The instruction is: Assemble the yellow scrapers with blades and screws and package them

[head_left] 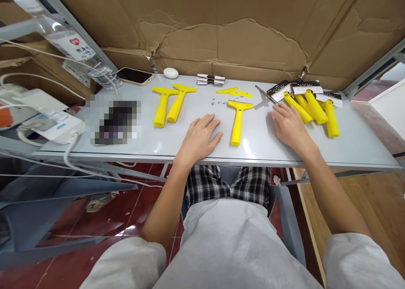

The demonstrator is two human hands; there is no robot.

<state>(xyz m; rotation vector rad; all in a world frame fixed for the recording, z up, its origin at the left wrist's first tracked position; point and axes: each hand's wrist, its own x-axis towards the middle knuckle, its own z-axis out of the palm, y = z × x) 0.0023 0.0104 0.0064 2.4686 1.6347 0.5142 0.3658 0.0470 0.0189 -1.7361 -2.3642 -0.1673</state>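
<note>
My left hand [202, 136] lies flat on the grey table, fingers spread and holding nothing. Just right of it is a yellow T-shaped scraper handle [238, 122]. Above that handle are two flat yellow plates [237, 91] and several small screws [216, 101]. My right hand [289, 124] also rests open on the tabletop, its fingertips close to a screwdriver-like metal tool [266, 94] and a thin metal blade [262, 104]. Beside it, several yellow handles with black-and-white cards [316, 107] lie in a pile. Two more yellow scraper handles [162, 105] sit to the left.
Along the back stand a phone [135, 76], a white oval case [171, 73] and a small stack of packets [211, 79]. A plastic bottle [76, 46] leans at the left, near a white power strip [50, 120] with cables. Cardboard [228, 40] walls the rear edge.
</note>
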